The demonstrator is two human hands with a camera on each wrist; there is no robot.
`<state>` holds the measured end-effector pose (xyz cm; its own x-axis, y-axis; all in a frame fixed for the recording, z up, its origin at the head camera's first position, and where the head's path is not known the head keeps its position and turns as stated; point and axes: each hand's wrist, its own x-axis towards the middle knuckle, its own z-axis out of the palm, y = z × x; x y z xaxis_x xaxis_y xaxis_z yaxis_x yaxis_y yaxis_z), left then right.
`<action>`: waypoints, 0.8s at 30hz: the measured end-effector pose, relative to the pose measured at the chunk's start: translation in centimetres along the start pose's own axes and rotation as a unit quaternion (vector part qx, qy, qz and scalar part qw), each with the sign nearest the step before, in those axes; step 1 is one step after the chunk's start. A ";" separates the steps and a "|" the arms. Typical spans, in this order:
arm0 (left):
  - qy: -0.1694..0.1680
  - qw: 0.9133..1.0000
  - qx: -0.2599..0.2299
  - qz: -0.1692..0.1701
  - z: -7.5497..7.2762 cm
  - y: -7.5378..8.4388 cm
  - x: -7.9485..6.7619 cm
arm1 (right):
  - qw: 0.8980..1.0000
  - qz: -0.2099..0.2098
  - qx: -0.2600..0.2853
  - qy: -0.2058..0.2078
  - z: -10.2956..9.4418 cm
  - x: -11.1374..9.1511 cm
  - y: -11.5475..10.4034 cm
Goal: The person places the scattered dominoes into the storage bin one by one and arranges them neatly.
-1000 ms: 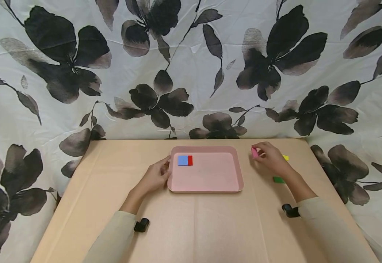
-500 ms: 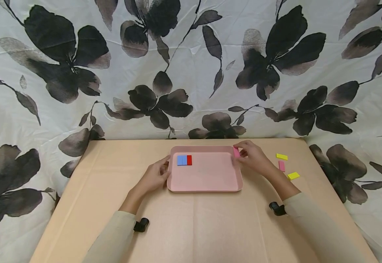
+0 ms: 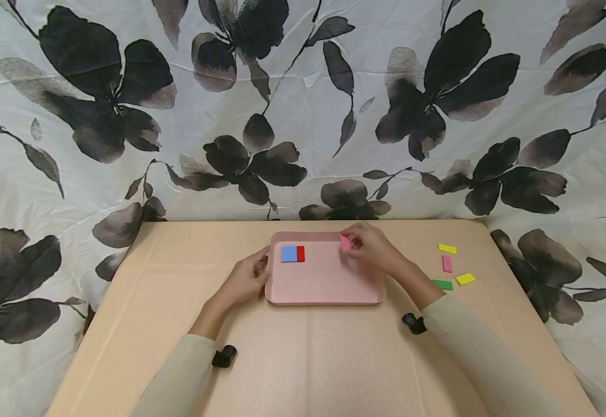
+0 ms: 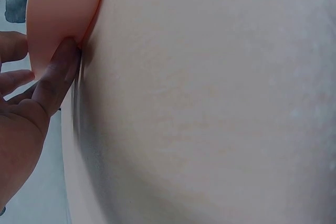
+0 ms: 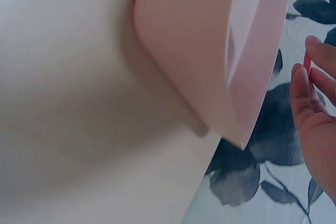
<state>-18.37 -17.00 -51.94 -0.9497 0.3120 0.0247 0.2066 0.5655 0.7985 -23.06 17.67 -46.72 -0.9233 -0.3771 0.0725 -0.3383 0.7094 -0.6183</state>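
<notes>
In the head view a pink rectangular tray [image 3: 329,284] lies near the table's far edge. My left hand [image 3: 248,275] holds its left end; in the left wrist view the thumb [image 4: 62,66] presses the tray's outer wall [image 4: 65,9] while the fingers touch the rim. Between thumb and fingertips my right hand [image 3: 373,248] pinches a small flat pink tile [image 3: 345,242], held over the tray's far right part. Inside the tray, at upper left, two blue tiles [image 3: 289,254] lie side by side, with a red tile [image 3: 300,253] against their right.
Right of the tray, loose on the wooden table [image 3: 355,359], lie a yellow tile [image 3: 447,248], another pink tile [image 3: 446,264], a second yellow tile [image 3: 466,279] and a green tile [image 3: 442,285]. A floral cloth [image 3: 334,116] hangs behind the table.
My right hand has carried the pink tile leftward from the table beside the tray to above its inside. The loose tiles it covered now show. The left hand stays put.
</notes>
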 end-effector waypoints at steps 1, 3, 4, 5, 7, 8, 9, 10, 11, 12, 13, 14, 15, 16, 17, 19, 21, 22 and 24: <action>0.000 1.000 0.000 0.001 0.0 0.0 0.0 | 1.000 -0.001 0.001 -0.004 0.3 0.3 -0.1; 0.001 1.000 -0.002 0.003 0.0 0.0 0.0 | 1.000 -0.004 -0.003 -0.012 0.8 0.7 -0.3; 0.001 1.000 -0.002 0.005 0.0 0.0 0.0 | 1.000 -0.005 -0.005 -0.016 1.1 0.9 -0.4; 0.002 1.000 -0.002 0.006 0.0 0.0 0.0 | 1.000 -0.004 -0.010 -0.020 1.3 1.1 -0.5; 0.003 1.000 -0.002 0.006 0.1 -0.1 0.1 | 0.999 -0.007 -0.031 -0.024 1.8 1.6 -0.7; 0.004 1.000 -0.001 0.006 0.1 -0.1 0.1 | 0.999 -0.008 -0.045 -0.025 2.0 1.7 -0.8; 0.004 1.000 0.000 0.006 0.1 -0.1 0.1 | 0.998 -0.007 -0.051 -0.027 2.2 1.9 -0.9; 0.004 1.000 0.000 0.004 0.1 -0.1 0.2 | 0.998 -0.008 -0.054 -0.031 2.4 2.1 -1.0; 0.004 1.000 -0.001 0.003 0.1 -0.1 0.2 | 0.998 -0.007 -0.056 -0.035 2.7 2.2 -1.1; 0.004 1.000 -0.001 0.002 0.1 -0.1 0.2 | 0.998 -0.007 -0.053 -0.040 2.9 2.4 -1.2; 0.004 1.000 -0.001 0.001 0.1 -0.1 0.2 | 0.998 -0.004 -0.044 -0.046 3.1 2.6 -1.3; 0.004 1.000 -0.001 0.000 0.0 -0.1 0.2 | 0.998 0.002 -0.032 -0.053 3.4 2.7 -1.4; 0.004 1.000 -0.001 0.000 0.0 0.0 0.2 | 0.998 0.006 -0.019 -0.058 3.6 2.9 -1.6; 0.004 1.000 -0.001 0.000 0.0 0.0 0.2 | 0.998 0.012 -0.010 -0.064 3.8 3.0 -1.7; 0.005 1.000 -0.002 -0.001 0.0 0.0 0.2 | 0.998 0.015 -0.006 -0.067 4.1 3.2 -1.8; 0.005 1.000 -0.002 -0.001 0.0 0.0 0.2 | 0.997 0.023 0.001 -0.074 4.6 3.4 -2.0; 0.005 1.000 -0.002 0.000 0.0 0.0 0.2 | 0.997 0.028 0.003 -0.079 5.0 3.7 -2.1; 0.004 1.000 -0.002 -0.001 0.0 0.0 0.2 | 0.996 0.029 0.002 -0.081 5.3 3.8 -2.1; 0.004 1.000 -0.001 -0.002 0.0 0.0 0.1 | 0.996 0.026 0.003 -0.082 5.6 4.0 -2.1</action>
<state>-18.49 -16.92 -51.94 -0.9521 0.3045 0.0267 0.2033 0.5656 0.7992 -24.99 11.33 -49.55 -0.8972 -0.4326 -0.0890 -0.2888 0.7272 -0.6227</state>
